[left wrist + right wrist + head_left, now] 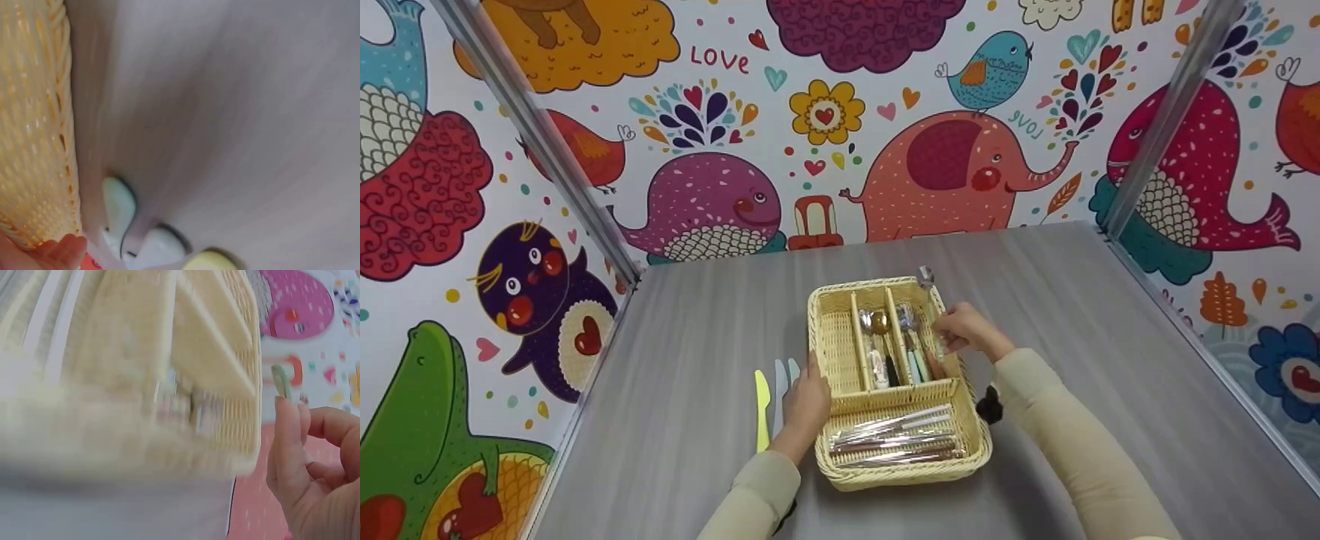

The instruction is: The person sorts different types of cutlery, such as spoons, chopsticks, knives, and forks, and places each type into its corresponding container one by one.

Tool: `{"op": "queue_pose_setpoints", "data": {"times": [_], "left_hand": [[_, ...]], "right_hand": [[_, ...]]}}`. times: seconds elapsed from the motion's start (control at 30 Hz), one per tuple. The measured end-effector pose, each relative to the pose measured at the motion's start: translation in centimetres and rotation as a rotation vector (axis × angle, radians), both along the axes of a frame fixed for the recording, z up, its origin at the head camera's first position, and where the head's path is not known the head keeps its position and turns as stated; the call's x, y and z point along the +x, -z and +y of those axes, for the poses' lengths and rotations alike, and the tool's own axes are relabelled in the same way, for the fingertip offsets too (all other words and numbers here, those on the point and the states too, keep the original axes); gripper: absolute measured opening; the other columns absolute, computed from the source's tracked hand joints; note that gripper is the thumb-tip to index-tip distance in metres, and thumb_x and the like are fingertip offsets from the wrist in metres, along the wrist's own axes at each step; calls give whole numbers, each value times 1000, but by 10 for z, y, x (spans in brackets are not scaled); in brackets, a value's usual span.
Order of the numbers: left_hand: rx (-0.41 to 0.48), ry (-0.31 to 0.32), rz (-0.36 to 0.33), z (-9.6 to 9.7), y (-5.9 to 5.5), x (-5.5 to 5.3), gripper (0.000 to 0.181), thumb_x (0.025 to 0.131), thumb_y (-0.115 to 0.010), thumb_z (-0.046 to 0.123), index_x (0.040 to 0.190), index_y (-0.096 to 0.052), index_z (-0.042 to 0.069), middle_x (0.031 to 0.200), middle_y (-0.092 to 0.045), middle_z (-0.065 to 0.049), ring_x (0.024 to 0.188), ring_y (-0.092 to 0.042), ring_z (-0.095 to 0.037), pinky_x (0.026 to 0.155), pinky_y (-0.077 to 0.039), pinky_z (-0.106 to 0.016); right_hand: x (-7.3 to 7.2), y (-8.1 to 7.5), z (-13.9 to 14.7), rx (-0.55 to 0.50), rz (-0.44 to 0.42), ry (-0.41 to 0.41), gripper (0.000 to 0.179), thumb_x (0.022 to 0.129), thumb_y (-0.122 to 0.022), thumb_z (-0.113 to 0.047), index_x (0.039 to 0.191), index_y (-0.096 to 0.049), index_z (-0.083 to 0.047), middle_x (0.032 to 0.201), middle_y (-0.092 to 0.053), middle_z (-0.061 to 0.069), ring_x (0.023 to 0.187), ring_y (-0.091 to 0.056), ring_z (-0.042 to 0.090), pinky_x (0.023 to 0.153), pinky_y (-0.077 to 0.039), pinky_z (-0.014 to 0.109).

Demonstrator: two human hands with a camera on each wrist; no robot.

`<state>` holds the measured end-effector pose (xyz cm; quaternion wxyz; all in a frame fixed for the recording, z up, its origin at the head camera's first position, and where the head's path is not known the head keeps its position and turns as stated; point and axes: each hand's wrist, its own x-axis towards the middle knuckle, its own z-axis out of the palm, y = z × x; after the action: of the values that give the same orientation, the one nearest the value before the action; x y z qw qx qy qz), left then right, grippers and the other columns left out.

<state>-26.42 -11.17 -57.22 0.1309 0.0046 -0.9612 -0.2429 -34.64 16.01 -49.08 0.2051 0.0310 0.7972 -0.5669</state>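
My right hand point(969, 328) pinches a piece of cutlery with a silver head point(925, 277), just over the right side of a woven basket point(907, 475). A pale green handle end point(280, 379) sticks out above the fingertips in the right wrist view; whether it is a fork or spoon I cannot tell. Against the basket's left wall rests my left hand point(808, 401), fingers fairly straight. Spoons point(879, 322) with coloured handles lie in the middle compartment, and more cutlery point(911, 337) fills the right one.
Left of the basket lie a yellow knife point(763, 409), a grey-blue knife point(780, 390) and a pale green knife point(118, 208). Several wrapped utensils point(892, 439) occupy the basket's front compartment. Patterned walls point(840, 165) border the grey table point(682, 337) at the back and sides.
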Motion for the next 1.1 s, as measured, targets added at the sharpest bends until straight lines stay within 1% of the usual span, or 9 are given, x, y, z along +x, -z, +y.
{"op": "queue_pose_setpoints", "data": {"times": [0.1, 0.23, 0.33, 0.5, 0.57, 0.63, 0.8, 0.97, 1.1], "left_hand": [[9, 6, 9, 0, 1, 0, 51, 89, -53, 10, 135, -37, -5, 101, -60, -18, 66, -57, -28, 53, -45, -40], [32, 2, -23, 0, 0, 0, 51, 90, -51, 11, 137, -35, -4, 104, -60, -18, 70, -59, -28, 56, -45, -40], [39, -1, -29, 0, 0, 1, 51, 90, -51, 11, 137, -35, -3, 102, -60, -18, 67, -57, -27, 54, -45, -39], [22, -5, 4, -1, 1, 1, 51, 90, -52, 10, 136, -37, -4, 105, -60, -18, 67, -58, -28, 53, -45, -40], [23, -5, 4, 0, 1, 1, 51, 90, -52, 11, 136, -37, -3, 108, -60, -18, 71, -59, -30, 55, -46, -41], [29, -5, -9, 0, 2, 1, 51, 90, -51, 11, 136, -36, -3, 110, -60, -18, 74, -60, -32, 57, -47, -42], [46, -3, -27, 2, 1, 1, 51, 90, -50, 11, 137, -36, -3, 109, -59, -19, 73, -59, -32, 56, -46, -41], [35, -5, -1, 1, 1, 0, 50, 90, -51, 10, 136, -36, -4, 110, -59, -19, 73, -60, -32, 55, -46, -40], [38, -4, -3, 0, 1, 0, 51, 90, -51, 10, 137, -35, -3, 112, -59, -19, 76, -61, -32, 55, -47, -41]], "right_hand": [[0, 4, -27, -9, -11, -52, 27, 79, -50, 1, 55, -42, -8, 46, -45, 0, 39, -49, 10, 45, -50, 27], [1, 13, -57, 15, -30, -70, 21, 78, -51, 3, 59, -47, -4, 47, -48, 2, 38, -50, 11, 44, -49, 27], [3, 20, -75, 64, -28, -61, 21, 77, -53, 5, 57, -51, -2, 46, -50, 5, 36, -51, 13, 44, -50, 30], [4, 30, -100, 193, 10, -62, 19, 75, -51, 6, 58, -52, 0, 45, -51, 6, 34, -51, 14, 55, -53, 39], [3, 34, -107, 244, 37, -60, 15, 75, -50, 7, 61, -53, 1, 44, -50, 6, 33, -50, 14, 56, -53, 40], [2, 39, -110, 295, 60, -59, 13, 75, -49, 6, 64, -53, 2, 44, -50, 5, 33, -49, 13, 52, -53, 38], [2, 48, -113, 378, 62, -66, 18, 80, -48, 5, 63, -54, 1, 46, -51, 6, 36, -49, 14, 41, -48, 30], [3, 53, -117, 493, 147, -135, 22, 84, -49, 4, 64, -57, -1, 53, -54, 7, 40, -49, 13, 40, -42, 26], [3, 57, -122, 583, 215, -204, 21, 88, -45, 2, 73, -58, -1, 59, -59, 11, 43, -55, 16, 42, -44, 26]]}}
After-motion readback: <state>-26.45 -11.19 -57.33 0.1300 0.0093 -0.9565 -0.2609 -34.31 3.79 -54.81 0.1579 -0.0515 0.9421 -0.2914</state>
